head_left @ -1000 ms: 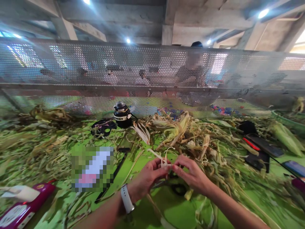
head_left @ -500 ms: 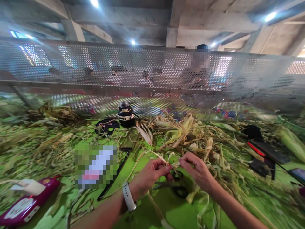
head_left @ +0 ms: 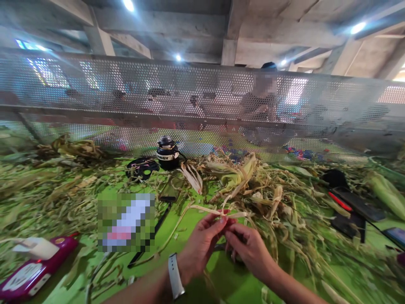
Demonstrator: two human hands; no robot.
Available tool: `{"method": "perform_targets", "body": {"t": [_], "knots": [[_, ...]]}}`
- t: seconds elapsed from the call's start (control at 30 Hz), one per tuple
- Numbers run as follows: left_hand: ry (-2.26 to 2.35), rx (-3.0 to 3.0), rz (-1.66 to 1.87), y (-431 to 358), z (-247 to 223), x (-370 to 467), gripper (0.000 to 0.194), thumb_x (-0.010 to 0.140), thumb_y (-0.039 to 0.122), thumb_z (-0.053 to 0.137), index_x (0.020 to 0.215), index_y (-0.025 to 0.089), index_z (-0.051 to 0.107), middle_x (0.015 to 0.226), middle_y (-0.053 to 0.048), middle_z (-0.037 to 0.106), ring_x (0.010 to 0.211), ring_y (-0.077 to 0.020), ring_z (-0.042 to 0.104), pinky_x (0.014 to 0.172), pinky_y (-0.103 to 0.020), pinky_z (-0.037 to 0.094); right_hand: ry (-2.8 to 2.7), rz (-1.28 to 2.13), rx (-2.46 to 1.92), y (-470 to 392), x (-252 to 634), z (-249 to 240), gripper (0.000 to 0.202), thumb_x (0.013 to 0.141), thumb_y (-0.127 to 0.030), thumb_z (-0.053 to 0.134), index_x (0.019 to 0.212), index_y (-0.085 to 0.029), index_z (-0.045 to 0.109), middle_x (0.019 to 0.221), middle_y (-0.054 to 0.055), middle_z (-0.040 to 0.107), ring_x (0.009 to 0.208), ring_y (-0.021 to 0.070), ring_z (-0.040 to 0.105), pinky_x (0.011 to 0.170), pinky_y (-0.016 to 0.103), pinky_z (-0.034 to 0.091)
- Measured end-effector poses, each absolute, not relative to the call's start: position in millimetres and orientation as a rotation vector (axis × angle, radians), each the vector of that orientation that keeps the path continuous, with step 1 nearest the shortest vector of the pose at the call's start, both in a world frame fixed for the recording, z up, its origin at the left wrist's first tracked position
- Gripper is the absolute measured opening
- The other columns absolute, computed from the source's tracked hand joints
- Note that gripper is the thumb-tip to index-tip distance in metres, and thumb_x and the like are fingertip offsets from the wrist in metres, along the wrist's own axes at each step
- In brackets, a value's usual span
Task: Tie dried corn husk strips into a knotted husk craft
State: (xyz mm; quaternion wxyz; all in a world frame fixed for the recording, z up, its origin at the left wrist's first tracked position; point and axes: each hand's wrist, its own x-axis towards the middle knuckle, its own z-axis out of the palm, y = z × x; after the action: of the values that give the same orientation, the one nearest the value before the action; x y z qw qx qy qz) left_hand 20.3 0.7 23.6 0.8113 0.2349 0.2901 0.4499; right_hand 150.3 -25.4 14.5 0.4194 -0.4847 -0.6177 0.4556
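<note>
Thin, pale corn husk strips (head_left: 205,208) cross at a small joint between my fingertips, with ends sticking out left, up and right. My left hand (head_left: 207,236) pinches this joint between thumb and fingers; a white watch band is on that wrist. Close against it, my right hand (head_left: 245,245) has its fingers curled and its tips by the same joint; what they grip is hidden. Under the hands, a pair of scissors (head_left: 219,247) lies mostly covered on the green table (head_left: 180,234).
Dried husks (head_left: 236,173) are heaped ahead and to both sides. A black jug (head_left: 167,154) stands before a perforated metal screen (head_left: 196,93), with people behind it. A purple power strip (head_left: 41,266) lies left; dark phone-like objects (head_left: 359,202) lie right.
My right hand has moved left and down, closing up against my left hand. The strip end it held now sticks out free to the right. The scissors are more covered.
</note>
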Motion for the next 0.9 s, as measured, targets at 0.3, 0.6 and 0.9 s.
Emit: {"method": "perform_targets", "body": {"t": [0.3,0.6,0.9], "knots": [[0.719,0.460,1.001,-4.2,25.5,24.8,0.029,0.055,0.027,0.082,0.080,0.018,0.069,0.073,-0.001,0.071,0.052,-0.0091,0.057,0.050,-0.020,0.041,-1.375,1.283,-1.171,-25.2,141.2,5.2,0.039,0.081,-0.051,0.054,0.069,-0.015,0.054,0.057,-0.001,0.052,0.042,0.0065,0.043,0.038,0.017,0.035],[0.687,0.491,1.039,-5.2,20.6,26.7,0.033,0.062,0.032,0.079,0.089,0.017,0.067,0.079,-0.005,0.071,0.070,-0.0156,0.063,0.062,-0.023,0.046,-1.289,1.377,-1.104,-25.5,141.9,17.0,0.037,0.073,-0.051,0.063,0.074,-0.014,0.061,0.059,0.000,0.056,0.049,0.0084,0.047,0.043,0.017,0.040],[0.748,0.609,1.058,-9.1,19.7,24.3,0.035,0.068,0.032,0.073,0.100,0.018,0.067,0.096,-0.009,0.072,0.098,-0.0244,0.062,0.087,-0.034,0.045,-1.185,1.463,-1.096,-25.3,144.6,8.6,0.038,0.075,-0.050,0.064,0.079,-0.013,0.060,0.052,-0.004,0.051,0.039,0.0032,0.039,0.035,0.013,0.029]]}}
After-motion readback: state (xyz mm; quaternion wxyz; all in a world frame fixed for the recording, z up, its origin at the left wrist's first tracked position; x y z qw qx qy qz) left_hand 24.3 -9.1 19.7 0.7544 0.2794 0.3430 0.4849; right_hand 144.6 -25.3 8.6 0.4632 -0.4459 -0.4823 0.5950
